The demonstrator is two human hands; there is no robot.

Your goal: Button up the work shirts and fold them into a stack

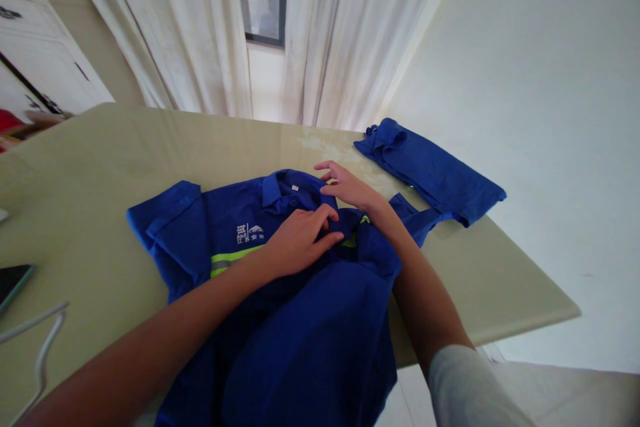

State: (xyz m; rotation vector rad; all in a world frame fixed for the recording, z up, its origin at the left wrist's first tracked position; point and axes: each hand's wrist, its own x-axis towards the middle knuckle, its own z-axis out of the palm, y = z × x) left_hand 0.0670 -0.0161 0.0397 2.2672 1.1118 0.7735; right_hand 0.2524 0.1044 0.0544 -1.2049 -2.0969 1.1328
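Observation:
A blue polo shirt [225, 227] with a white chest logo and a yellow-green reflective stripe lies front-up across the beige table [100, 167], its lower part hanging over the near edge. My left hand [300, 240] rests on the chest just below the collar, fingers together and pinching the fabric at the placket. My right hand [347, 187] lies beside the collar on the shirt's right shoulder, fingers stretched out and slightly spread. A second blue garment [430, 173] lies folded at the table's far right corner.
White curtains [200, 33] and a window stand behind the table. A white cabinet [35, 60] is at the far left. A dark phone [13, 280] and a wire hanger [40, 347] lie at the table's left edge. A white wall is on the right.

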